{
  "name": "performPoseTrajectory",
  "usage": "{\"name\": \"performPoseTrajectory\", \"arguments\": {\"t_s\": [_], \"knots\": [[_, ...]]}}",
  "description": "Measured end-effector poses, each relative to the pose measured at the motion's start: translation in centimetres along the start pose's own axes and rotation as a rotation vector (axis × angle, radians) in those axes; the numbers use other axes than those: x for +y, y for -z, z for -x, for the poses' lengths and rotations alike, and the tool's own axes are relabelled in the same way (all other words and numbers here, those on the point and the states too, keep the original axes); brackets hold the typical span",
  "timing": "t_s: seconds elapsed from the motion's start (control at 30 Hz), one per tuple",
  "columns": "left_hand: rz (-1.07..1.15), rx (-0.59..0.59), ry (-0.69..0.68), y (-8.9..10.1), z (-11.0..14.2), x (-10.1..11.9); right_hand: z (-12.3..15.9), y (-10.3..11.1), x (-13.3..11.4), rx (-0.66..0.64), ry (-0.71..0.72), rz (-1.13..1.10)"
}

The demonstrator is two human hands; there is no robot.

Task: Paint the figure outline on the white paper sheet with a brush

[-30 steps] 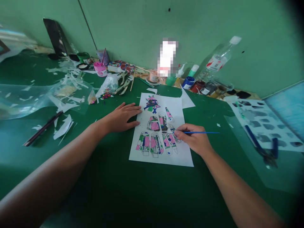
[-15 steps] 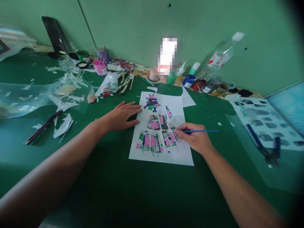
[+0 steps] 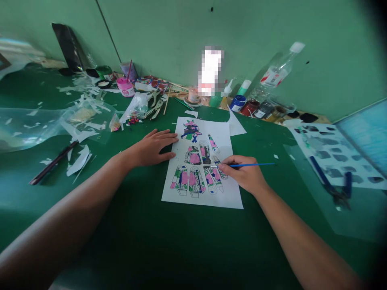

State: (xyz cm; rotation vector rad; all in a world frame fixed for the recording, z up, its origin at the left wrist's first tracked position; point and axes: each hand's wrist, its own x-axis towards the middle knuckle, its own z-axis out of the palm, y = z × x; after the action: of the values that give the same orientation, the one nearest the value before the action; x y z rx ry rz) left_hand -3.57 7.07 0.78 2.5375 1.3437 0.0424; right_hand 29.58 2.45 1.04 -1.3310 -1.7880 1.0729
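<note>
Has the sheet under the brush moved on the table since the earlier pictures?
No. The sheet keeps its place relative to the blue jar; both merely drift slightly leftward in view together.

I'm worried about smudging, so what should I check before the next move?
1. Brush held in the right hand: ok.
2. Left hand off the coloured shapes, fingertips at the sheet's left edge: ok.
3. Right hand clear of the shapes: not ok; in this view its fingers overlap those at the right.
4. Sheet lying flat: ok.
5. Colour dry: cannot tell.
6. Blue-handled pliers away from the sheet: ok.
</note>
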Motion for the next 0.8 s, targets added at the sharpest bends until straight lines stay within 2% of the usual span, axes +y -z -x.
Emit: {"name": "performPoseTrajectory", "arguments": {"t_s": [0.53, 0.8], "knots": [[-0.006, -0.006, 0.006, 0.28, 0.05, 0.38, -0.02, 0.14, 0.05, 0.018, -0.029, -0.044], [-0.02, -0.013, 0.009, 0.36, 0.16, 0.41, -0.11, 0.18, 0.06, -0.021, -0.01, -0.005]]}}
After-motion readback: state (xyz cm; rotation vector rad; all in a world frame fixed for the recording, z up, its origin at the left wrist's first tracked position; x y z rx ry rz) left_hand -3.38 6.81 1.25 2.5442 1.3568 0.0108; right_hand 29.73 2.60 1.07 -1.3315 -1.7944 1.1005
